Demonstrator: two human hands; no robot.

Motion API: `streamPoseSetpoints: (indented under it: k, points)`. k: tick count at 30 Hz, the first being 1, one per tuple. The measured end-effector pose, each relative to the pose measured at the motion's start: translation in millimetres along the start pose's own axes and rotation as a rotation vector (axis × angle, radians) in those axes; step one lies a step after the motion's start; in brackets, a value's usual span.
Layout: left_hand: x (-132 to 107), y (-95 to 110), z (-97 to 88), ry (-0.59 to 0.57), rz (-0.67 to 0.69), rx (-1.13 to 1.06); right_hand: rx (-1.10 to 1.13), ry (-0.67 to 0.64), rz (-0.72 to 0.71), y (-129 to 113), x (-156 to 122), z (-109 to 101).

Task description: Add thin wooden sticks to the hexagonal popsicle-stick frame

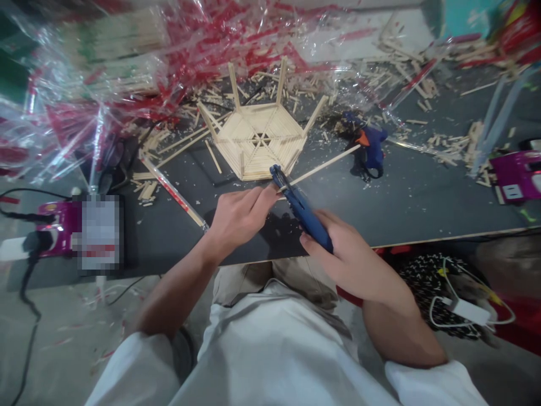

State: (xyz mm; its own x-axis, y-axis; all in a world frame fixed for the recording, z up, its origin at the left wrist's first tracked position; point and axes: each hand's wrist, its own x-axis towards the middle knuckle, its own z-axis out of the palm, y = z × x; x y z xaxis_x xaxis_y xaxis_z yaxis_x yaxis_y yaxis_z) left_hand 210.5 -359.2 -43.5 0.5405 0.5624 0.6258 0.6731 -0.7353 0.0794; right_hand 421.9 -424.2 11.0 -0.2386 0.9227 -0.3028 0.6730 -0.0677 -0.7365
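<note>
The left hand [240, 220] is closed, its fingers [253, 203] curled together at the near end of a thin wooden stick [325, 166], which runs off toward the upper right. The right hand [350, 262] wraps around a blue-handled cutter [304, 211], its fingers [315, 239] closed on the handle. The cutter's dark head meets the stick just by the left fingertips, but the contact is too blurred to show whether the blades grip it.

Just beyond the hands, on the dark worktop [422, 197], sits a pale hexagonal frame [257, 141] of flat wooden sticks laid in a spiral of rings. Upright sticks rise from its corners, and the cutter's tip is near its lower edge. Loose wooden offcuts [452, 149] lie scattered across the worktop. To the right of the frame lies a blue-and-orange glue gun [372, 151], with the far end of the stick pointing just past it.

Crumpled clear plastic wrap [97, 73] with red print heaps along the far edge, over bundled sticks. Magenta devices [518, 176] sit toward both sides, and a white charger [465, 311] shows below the worktop on the right.
</note>
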Motion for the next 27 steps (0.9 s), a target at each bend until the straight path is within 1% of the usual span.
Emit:
streamPoseSetpoints:
  k: [5, 7, 10, 12, 16, 21, 23, 27]
  points:
    - [-1, -1, 2.8, 0.032, 0.004, -0.007, -0.120, -0.024, 0.114, 2, 4, 3]
    - [-1, -1, 2.2, 0.029, -0.004, -0.009, -0.178, -0.032, 0.111, 2, 7, 2]
    - [0, 0, -1.4, -0.025, -0.023, 0.053, -0.235, -0.070, 0.091, 0, 10, -2]
    - [0, 3, -5.2, -0.057, -0.032, 0.097, -0.235, -0.102, 0.067, 1, 11, -5]
    - [-10, 18, -12.7, -0.081, -0.076, 0.125, -0.218, -0.209, 0.032, 4, 9, -9]
    - [-28, 42, -22.3, -0.183, -0.177, 0.116, -0.252, -0.346, 0.085, 2, 0, -10]
    - [-33, 50, -26.8, -0.201, -0.216, 0.090, -0.270, -0.370, 0.096, -2, -6, -10]
    - [-40, 60, -32.4, -0.193, -0.255, 0.056, -0.275, -0.394, 0.082, -4, -15, -6]
